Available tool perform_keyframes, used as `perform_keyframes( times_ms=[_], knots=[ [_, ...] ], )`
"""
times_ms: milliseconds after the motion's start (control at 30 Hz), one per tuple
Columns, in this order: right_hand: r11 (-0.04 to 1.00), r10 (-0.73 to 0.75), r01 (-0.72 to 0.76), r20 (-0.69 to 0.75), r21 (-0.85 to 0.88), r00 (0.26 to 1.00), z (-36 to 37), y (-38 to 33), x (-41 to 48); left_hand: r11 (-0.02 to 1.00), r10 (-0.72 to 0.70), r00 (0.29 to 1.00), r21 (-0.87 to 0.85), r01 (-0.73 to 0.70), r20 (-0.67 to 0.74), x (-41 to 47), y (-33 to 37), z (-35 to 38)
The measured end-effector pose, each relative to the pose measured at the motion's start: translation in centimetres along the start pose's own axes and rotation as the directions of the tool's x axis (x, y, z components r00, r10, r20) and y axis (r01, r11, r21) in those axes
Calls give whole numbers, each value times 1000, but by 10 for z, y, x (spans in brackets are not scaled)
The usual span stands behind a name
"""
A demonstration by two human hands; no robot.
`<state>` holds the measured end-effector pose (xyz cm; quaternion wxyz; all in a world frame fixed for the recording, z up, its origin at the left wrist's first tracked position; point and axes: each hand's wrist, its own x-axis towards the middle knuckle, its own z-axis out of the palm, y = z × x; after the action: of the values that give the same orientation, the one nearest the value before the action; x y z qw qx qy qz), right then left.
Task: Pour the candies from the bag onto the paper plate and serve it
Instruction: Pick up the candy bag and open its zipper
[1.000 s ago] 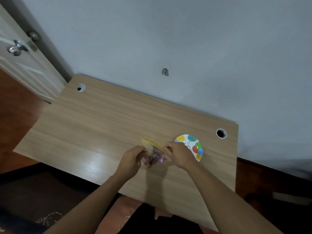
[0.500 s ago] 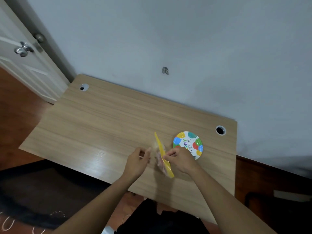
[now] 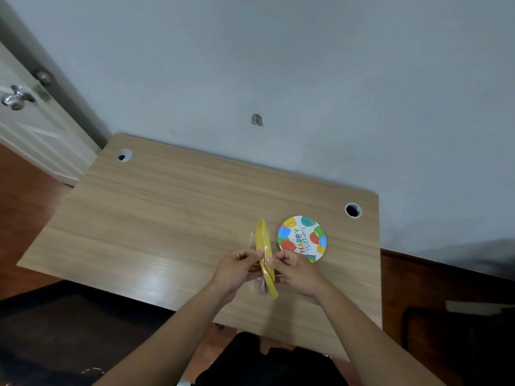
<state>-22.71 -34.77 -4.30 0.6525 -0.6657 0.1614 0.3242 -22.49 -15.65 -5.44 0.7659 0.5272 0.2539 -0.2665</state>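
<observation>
A clear candy bag (image 3: 264, 246) with a yellow zip strip along its top is held above the wooden desk (image 3: 172, 218), its mouth facing up toward me. My left hand (image 3: 237, 267) pinches the left lip of the yellow strip and my right hand (image 3: 295, 270) pinches the right lip. Dark pinkish candies show dimly through the plastic below the strip. A small paper plate (image 3: 302, 238) printed with balloons and "Happy Birthday" lies flat on the desk just right of the bag, bare of candies.
The desk stands against a grey wall, with a cable hole at its back left (image 3: 124, 156) and another at its back right (image 3: 353, 210). A white door with a metal knob (image 3: 15, 97) is at the far left. Dark floor lies beyond the desk's right edge.
The bag has turned from lying sideways between my hands to standing with the yellow strip upward. Both hands have shifted onto the two lips of the strip. The plate has become fully visible.
</observation>
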Motion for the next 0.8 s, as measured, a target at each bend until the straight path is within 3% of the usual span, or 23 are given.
perform_keyframes(
  times_ms=[367,567,633,700,800],
  knots=[
    [975,35,-29,-26,219,999,-3,-7,-1,999,42,999,-10,-42,-25,-1,2,12],
    [881,-20,34,-34,472,999,0,-9,-3,997,32,985,-65,-43,-167,8,2,11],
    [929,-1,42,-110,368,994,1,-11,0,997,70,972,51,-60,-223,12,3,8],
    [988,0,36,-234,150,972,-5,-8,7,967,157,949,236,-92,-273,13,8,-2],
    [981,-77,6,-358,-195,931,-23,-1,19,778,371,887,613,-137,-273,18,23,-30]
  ],
)
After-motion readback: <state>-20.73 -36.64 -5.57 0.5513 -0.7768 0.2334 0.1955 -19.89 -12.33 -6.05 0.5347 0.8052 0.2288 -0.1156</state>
